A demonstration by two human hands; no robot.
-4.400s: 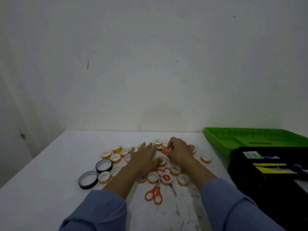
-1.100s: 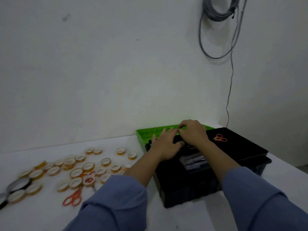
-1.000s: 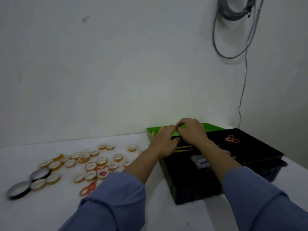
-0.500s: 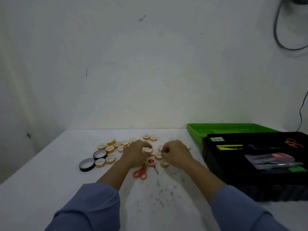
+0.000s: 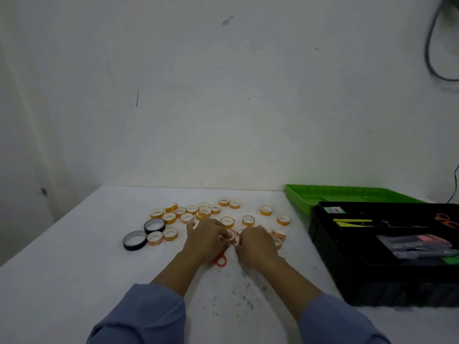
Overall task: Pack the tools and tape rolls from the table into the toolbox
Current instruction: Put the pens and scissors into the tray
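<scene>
Several small orange-and-white tape rolls (image 5: 205,211) lie scattered in the middle of the white table (image 5: 74,281). Two larger black tape rolls (image 5: 134,240) sit at their left. My left hand (image 5: 206,240) pinches one small roll (image 5: 230,235) with curled fingers and covers orange scissors (image 5: 221,260), of which only a handle loop shows. My right hand (image 5: 257,247) is close beside it, fingers curled down over the rolls; what it grips is hidden. The open black toolbox (image 5: 372,284) stands to the right.
A green tray (image 5: 305,196) lies behind the toolbox against the wall. Inside the toolbox are another pair of orange scissors (image 5: 445,219), yellow-handled tools and a plastic bag of items. A cable hangs on the wall at the upper right.
Both hands left the toolbox and came back to the pile of rolls. In the last half second they closed in over the scissors, with a small roll between them.
</scene>
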